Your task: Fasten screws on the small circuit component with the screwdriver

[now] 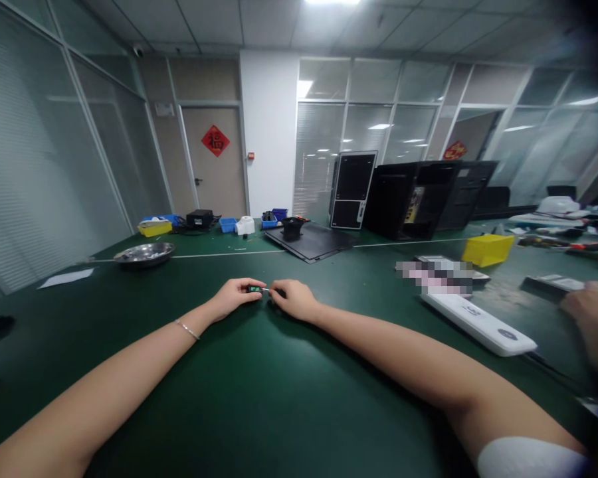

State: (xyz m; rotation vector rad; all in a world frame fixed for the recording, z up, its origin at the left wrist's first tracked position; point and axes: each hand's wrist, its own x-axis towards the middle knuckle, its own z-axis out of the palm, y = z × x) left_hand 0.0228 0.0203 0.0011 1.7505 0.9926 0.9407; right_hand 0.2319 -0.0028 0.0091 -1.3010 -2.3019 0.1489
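My left hand (234, 297) rests on the green table, its fingers closed round a small black part with a green face (254, 289), too small to name. Just to its right, my right hand (294, 299) is closed on a small screwdriver (266, 289). The thin metal shaft points left, and its tip meets or nearly meets the small part. Most of the dark handle is hidden by my fingers.
A metal bowl (147, 254) stands at left, with a black panel (311, 241) beyond my hands. Computer cases (353, 189) stand at back right. A white power strip (478, 323) and yellow bin (488, 250) lie right, near another person's hand (591, 315).
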